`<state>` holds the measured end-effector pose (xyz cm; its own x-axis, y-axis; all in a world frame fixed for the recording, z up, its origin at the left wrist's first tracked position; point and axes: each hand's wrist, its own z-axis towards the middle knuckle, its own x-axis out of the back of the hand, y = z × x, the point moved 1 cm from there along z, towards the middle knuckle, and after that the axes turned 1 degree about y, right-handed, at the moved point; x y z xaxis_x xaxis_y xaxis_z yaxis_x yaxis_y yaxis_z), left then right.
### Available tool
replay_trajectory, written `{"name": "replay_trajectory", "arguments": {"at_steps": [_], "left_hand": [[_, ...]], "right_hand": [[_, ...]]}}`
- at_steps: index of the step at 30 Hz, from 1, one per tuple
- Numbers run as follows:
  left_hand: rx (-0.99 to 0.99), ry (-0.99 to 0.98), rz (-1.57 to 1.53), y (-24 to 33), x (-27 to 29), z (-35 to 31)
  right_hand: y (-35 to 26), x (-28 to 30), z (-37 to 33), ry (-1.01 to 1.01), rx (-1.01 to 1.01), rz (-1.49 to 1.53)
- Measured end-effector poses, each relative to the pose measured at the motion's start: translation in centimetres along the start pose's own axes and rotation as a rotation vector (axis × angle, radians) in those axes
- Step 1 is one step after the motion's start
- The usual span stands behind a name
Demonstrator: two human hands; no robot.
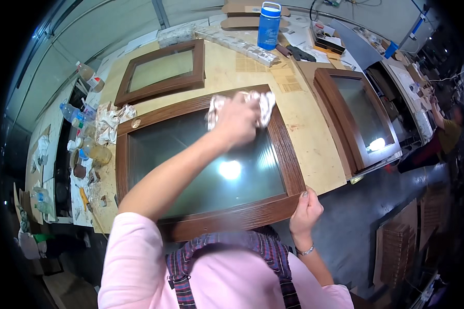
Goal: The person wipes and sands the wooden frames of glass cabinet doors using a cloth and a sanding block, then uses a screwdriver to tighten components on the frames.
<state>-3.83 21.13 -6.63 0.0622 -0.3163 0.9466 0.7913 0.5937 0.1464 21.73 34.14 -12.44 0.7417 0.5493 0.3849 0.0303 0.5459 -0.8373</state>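
Note:
A brown wood-grained frame with a glass pane [206, 170] lies flat on the worktable before me. My left hand [238, 121] reaches across the pane, its fingers closed on a crumpled white and reddish cloth [266, 105]. The cloth is pressed against the frame's far rail, near its far right corner. Slight blur softens that hand. At the near right corner, my right hand [306, 208] pinches the frame's edge with thumb and fingers.
Another glazed frame [197, 80] lies at the far left, and stacked frames [353, 110] stand right. A blue water bottle [269, 28] is at the back. Bottles [90, 121], a stained rag [111, 121] and a yellow-handled tool [84, 196] crowd the left edge. A person [448, 134] is far right.

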Motion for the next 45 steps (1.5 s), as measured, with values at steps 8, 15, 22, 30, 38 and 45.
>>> {"name": "replay_trajectory", "arguments": {"at_steps": [8, 15, 22, 30, 38, 45], "left_hand": [[0.069, -0.042, 0.087, -3.4, 2.8, 0.4], [-0.422, -0.469, -0.436, 7.9, 6.6, -8.5], [-0.379, 0.016, -0.326, 7.8, 3.3, -6.9], [0.071, -0.148, -0.429, -0.7, 11.1, -13.6], [-0.166, 0.373, -0.089, 4.8, 0.6, -0.8], [0.067, 0.255, 0.245, -10.6, 4.6, -10.8]], "right_hand": [[-0.9, -0.3, -0.1, -0.027, -0.004, 0.023], [-0.1, 0.6, 0.2, 0.029, -0.05, -0.018], [-0.6, -0.2, 0.1, -0.026, -0.03, 0.005], [-0.7, 0.8, -0.1, -0.073, -0.132, -0.042], [-1.2, -0.7, 9.7, -0.395, 0.168, -0.335], [-3.7, -5.2, 11.9, -0.645, 0.043, -0.578]]}}
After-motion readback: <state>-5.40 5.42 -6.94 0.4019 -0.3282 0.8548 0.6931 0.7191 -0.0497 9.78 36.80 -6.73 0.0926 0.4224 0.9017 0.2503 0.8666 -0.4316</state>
